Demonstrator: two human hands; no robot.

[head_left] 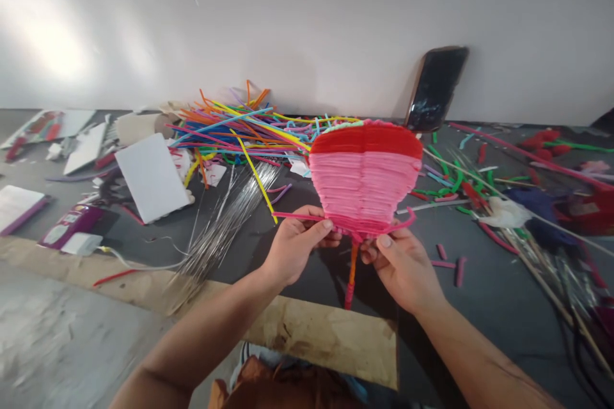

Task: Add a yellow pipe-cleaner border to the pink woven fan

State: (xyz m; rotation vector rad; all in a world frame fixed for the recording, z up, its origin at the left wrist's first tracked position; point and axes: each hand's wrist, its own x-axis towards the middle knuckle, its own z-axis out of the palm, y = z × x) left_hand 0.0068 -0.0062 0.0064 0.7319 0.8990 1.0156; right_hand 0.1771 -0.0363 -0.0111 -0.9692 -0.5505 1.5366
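Note:
Between my hands is a fan-shaped piece made of pipe cleaners [363, 182], red along the top band and pink below, with a pale green bit at its upper edge. A thin stem [352, 271] wrapped in orange and pink hangs from its lower middle. My left hand [302, 239] pinches the lower left edge, where a loose pink pipe cleaner end [288, 215] sticks out to the left. My right hand [400, 262] is closed at the lower right edge, just under another curled pink end [405, 222]. Some fingertips are hidden behind the piece.
A heap of coloured pipe cleaners [230, 124] lies at the back, with a bundle of thin wires [235, 217] before it. A phone [437, 89] leans on the wall. White card [152, 179] and a purple device [71, 225] are left; green and red scraps [451, 185] are right.

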